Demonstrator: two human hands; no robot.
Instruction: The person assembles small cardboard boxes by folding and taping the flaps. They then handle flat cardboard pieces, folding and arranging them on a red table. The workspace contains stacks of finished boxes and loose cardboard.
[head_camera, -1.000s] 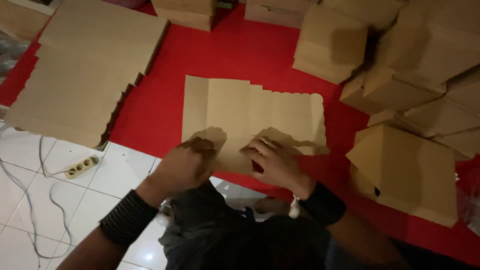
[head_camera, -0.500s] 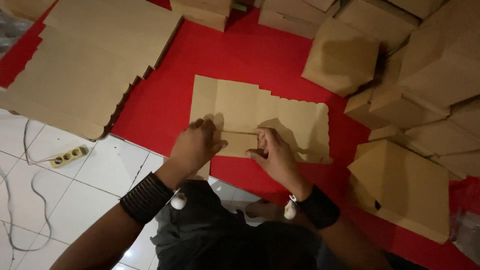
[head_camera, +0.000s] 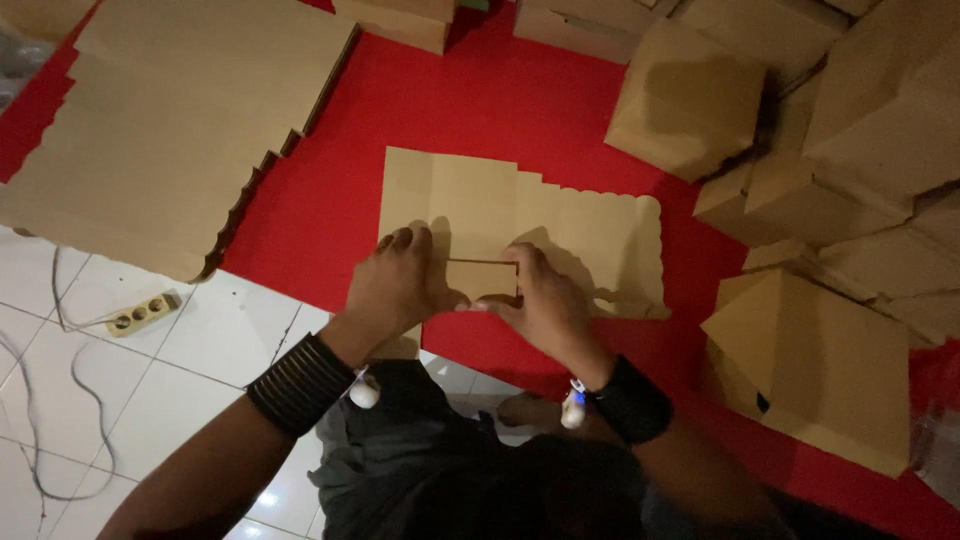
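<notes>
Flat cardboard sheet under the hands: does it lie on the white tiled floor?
No, the flat cardboard sheet lies on the red mat, with both the left hand and right hand on a folded flap.

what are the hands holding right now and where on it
Both the left hand and right hand grip a small flap raised at the near edge of the flat cardboard sheet, one hand at each end.
</notes>
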